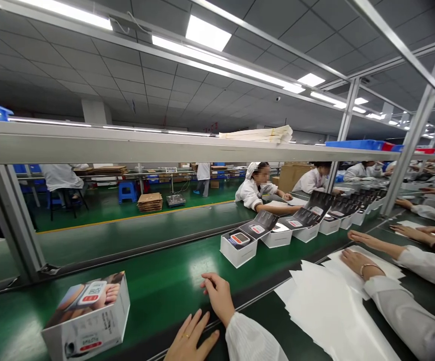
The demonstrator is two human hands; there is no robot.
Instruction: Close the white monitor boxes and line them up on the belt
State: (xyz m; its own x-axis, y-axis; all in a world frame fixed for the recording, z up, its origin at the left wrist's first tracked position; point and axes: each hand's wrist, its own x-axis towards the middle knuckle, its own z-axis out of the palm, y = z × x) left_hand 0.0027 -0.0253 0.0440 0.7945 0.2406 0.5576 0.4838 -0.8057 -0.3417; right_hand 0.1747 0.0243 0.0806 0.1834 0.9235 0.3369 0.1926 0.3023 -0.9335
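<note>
My left hand (191, 337), a ring on one finger, is at the belt's near edge with its fingers spread and nothing in it. Just beyond it, my right hand (219, 297) reaches over the green conveyor belt (168, 271), fingers loosely bent and apart, holding nothing visible. To the left on the belt sits a closed printed box (85, 316) with a picture of a wrist device on its lid. Ahead and to the right stands an open white box (239, 246), its dark lid folded back and a device showing inside.
Several more open boxes (277, 234) line the belt toward the right. White sheets (326, 306) lie fanned on the near table, beside a co-worker's hands (360, 263). Across the belt, another person (257, 188) leans over papers. A shelf (146, 149) and metal posts frame the line.
</note>
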